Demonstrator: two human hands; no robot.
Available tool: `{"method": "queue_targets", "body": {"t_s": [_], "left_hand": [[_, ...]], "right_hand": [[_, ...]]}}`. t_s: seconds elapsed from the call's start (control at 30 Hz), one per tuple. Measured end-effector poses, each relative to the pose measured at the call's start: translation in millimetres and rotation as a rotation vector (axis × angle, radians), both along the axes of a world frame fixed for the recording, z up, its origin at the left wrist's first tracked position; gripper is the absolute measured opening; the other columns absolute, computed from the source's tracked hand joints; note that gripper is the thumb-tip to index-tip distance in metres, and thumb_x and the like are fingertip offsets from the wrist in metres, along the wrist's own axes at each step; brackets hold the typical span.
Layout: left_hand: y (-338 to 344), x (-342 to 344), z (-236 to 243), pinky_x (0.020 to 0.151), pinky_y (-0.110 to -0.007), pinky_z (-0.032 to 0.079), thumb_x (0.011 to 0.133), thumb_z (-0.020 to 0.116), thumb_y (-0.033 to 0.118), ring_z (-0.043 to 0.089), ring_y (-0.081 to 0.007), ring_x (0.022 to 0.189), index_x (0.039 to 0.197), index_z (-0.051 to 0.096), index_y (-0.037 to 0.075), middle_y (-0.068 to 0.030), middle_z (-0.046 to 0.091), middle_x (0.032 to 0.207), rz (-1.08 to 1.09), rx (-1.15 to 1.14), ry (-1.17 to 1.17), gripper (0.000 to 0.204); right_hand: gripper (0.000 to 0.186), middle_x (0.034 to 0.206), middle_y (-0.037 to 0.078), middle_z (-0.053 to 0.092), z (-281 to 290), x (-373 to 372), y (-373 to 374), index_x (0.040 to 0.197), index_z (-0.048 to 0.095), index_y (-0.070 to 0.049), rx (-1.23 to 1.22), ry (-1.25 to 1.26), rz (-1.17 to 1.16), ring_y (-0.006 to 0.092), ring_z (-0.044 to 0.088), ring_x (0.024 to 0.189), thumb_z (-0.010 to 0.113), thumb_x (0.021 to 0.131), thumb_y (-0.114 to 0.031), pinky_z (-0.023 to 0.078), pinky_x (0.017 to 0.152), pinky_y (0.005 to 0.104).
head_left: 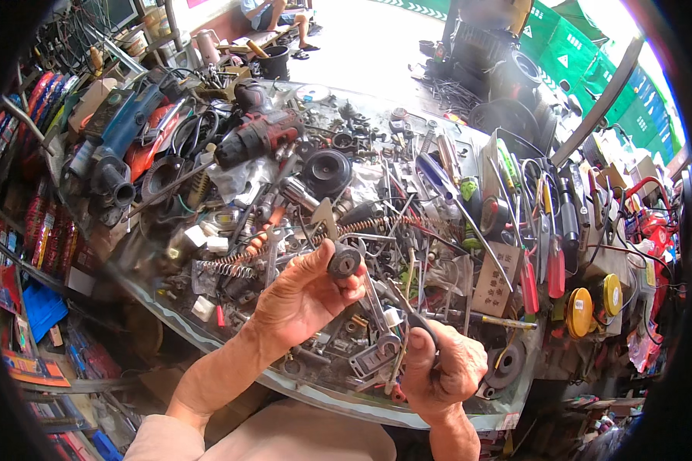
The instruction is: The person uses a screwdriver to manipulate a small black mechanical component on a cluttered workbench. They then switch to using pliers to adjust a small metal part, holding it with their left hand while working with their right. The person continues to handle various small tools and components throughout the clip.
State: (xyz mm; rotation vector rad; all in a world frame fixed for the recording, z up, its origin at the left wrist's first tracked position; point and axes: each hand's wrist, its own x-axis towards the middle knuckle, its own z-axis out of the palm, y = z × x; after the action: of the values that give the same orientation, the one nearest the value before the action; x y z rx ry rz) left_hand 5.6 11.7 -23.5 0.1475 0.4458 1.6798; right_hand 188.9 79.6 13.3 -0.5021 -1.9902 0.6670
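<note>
My left hand point(306, 290) is raised over the cluttered bench. Between thumb and fingers it pinches a dark round lock cylinder point(344, 262) with a slot in its face. My right hand point(444, 370) is closed around a pointed metal tool with a dark handle point(423, 326); its exact kind is unclear. The tip points up and left toward the lock cylinder, apart from it. Below and between the hands lies an open-ended wrench point(379, 315). A long coppery coil spring point(377, 224) stretches behind the left hand.
A red and black cordless drill point(260, 138) lies at the back left, near a blue power tool point(123, 115). Red-handled screwdrivers point(529, 284) and yellow round tins point(579, 313) are at the right. The glass bench edge point(315, 396) runs close to my body. Beyond, a person point(281, 15) sits.
</note>
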Motion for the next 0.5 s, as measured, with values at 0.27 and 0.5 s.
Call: {"method": "queue_targets", "body": {"t_s": [0.27, 0.5], "left_hand": [[-1.6, 3.8, 3.7, 0.077, -0.032, 0.045, 0.088, 0.063, 0.040, 0.056, -0.0189, 0.075, 0.091, 0.065, 0.000, -0.0116, 0.065, 0.082, -0.008, -0.014, 0.032, 0.040], [-4.0, 5.5, 0.1, 0.077, -0.029, 0.050, 0.088, 0.066, 0.033, 0.061, -0.0178, 0.078, 0.096, 0.064, 0.001, -0.0119, 0.066, 0.090, -0.036, -0.023, 0.056, 0.033]], "right_hand": [[0.015, 0.056, 0.006, 0.055, -2.6, 0.9, -1.8, 0.088, 0.064, 0.000, 0.102, -0.061, 0.081, 0.0187, 0.053, 0.042, 0.072, 0.076, -0.004, 0.043, 0.042, 0.0288], [0.018, 0.057, 0.005, 0.055, -4.1, -0.3, -2.5, 0.089, 0.065, 0.001, 0.072, -0.051, 0.122, 0.0170, 0.054, 0.043, 0.073, 0.075, -0.004, 0.043, 0.043, 0.0277]]}}
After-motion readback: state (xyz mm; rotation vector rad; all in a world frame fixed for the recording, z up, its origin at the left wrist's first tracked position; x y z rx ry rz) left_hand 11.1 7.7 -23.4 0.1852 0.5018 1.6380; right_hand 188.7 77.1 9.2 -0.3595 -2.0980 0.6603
